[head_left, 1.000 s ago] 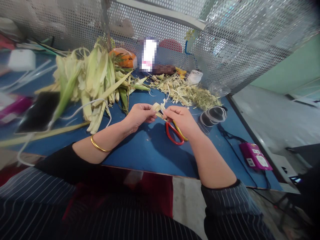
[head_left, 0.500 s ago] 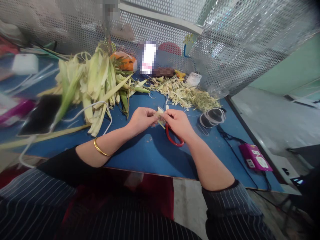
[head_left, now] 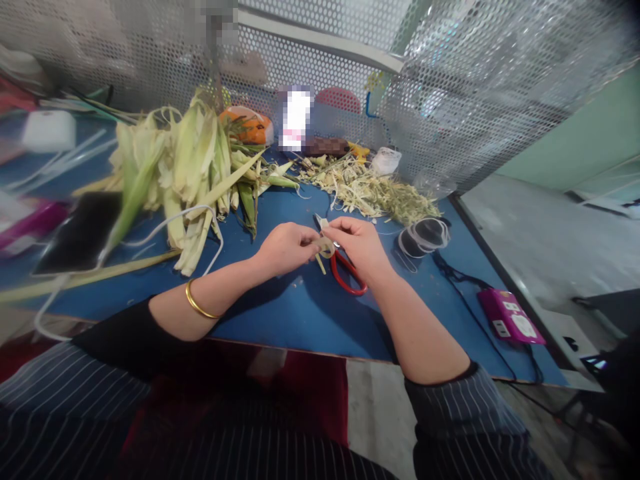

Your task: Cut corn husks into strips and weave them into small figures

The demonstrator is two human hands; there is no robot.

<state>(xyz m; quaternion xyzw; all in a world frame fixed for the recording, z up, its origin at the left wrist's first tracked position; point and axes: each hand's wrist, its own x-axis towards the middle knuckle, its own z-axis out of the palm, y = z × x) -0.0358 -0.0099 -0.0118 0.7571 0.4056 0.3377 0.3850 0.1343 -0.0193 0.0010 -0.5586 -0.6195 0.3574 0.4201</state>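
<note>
Between my two hands is a pale corn husk strip (head_left: 327, 247), bent into a small loop with a narrow end hanging below. The fingers of my left hand (head_left: 289, 248) pinch its left side. My right hand (head_left: 359, 245) pinches the strip near its upper right end. Under the right hand, red-handled scissors (head_left: 349, 280) lie on the blue table (head_left: 300, 313); their blades are partly hidden by the fingers and the strip.
Corn husks (head_left: 193, 160) are heaped at the left, beside a dark phone (head_left: 80, 230) and a white cable (head_left: 173, 217). Husk scraps (head_left: 370, 190) lie along the back. A spool of pale cord (head_left: 424, 237) and a purple packet (head_left: 510, 315) sit at the right, before a perforated metal screen (head_left: 325, 60).
The strip between my hands now shows a rounded loop. My left hand has shifted slightly down, and more of the scissors' blade shows above the fingers.
</note>
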